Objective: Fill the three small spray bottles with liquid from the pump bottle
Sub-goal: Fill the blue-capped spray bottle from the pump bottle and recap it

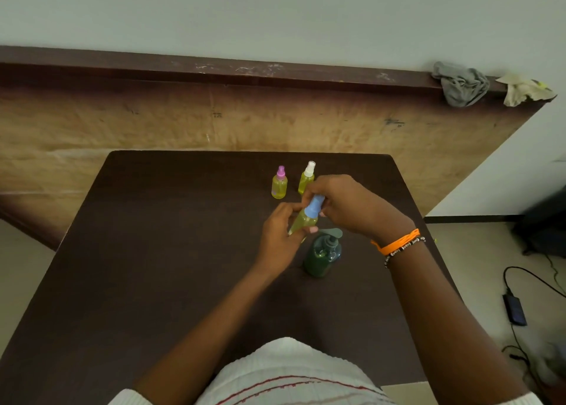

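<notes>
Table: one, dark brown, carrying everything.
Spray bottles, count: three, all showing yellow-green liquid.
Pink-capped bottle: upright, toward the table's far edge, right of centre.
My left hand: fingers curled round the body of the blue-capped bottle, holding it tilted above the table, cap end leaning up and to the right.
White-capped bottle: upright, just right of the pink one, near the far edge; its lower part hidden behind my right hand.
My right hand: fingers closed round the blue cap, pinching it from above.
Pump bottle: one, dark green, upright near mid-table, just below my hands and between my forearms.
Wrist: orange band and a beaded bracelet on my right.
</notes>
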{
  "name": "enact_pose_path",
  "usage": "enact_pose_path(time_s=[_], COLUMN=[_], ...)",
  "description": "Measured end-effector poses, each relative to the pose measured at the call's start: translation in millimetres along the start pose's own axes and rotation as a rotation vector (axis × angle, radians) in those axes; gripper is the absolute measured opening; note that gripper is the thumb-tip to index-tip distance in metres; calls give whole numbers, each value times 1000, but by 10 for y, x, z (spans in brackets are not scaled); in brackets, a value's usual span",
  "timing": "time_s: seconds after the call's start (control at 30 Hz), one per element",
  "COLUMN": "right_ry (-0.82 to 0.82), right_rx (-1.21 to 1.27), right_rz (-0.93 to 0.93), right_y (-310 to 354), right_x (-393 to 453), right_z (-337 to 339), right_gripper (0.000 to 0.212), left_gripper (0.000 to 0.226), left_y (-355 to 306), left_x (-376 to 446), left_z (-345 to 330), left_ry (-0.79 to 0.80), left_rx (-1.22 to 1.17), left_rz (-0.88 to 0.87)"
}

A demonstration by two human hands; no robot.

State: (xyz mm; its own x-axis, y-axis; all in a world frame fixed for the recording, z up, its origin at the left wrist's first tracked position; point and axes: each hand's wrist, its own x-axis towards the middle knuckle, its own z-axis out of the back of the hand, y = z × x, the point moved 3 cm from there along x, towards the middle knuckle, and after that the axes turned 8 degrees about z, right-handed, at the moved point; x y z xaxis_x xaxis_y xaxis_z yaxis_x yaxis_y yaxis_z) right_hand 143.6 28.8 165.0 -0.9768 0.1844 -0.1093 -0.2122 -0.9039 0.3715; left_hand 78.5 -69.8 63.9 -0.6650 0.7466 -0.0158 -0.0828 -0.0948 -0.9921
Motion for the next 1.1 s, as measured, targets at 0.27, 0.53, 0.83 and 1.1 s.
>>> enact_pose_path(time_s=[0.27, 0.53, 0.83, 1.1], right_ry=[-42, 34, -27, -32], right_rx=[30, 60, 7, 33], right_rz=[-136, 43, -69, -106], right_y=[-75, -8, -84, -147], right_x=[-38, -41, -67, -51], right_z=[-39, -52, -74, -112], right_gripper=[31, 29, 28, 18], left_gripper=[31, 28, 30, 29], left_y=[3, -16, -44, -27], left_x=[-9, -23, -38, -32], left_z=[6, -17, -35, -27], left_ry=[22, 18, 50, 56], left_rx=[-11, -19, -30, 35], left_rz=[9, 9, 7, -9])
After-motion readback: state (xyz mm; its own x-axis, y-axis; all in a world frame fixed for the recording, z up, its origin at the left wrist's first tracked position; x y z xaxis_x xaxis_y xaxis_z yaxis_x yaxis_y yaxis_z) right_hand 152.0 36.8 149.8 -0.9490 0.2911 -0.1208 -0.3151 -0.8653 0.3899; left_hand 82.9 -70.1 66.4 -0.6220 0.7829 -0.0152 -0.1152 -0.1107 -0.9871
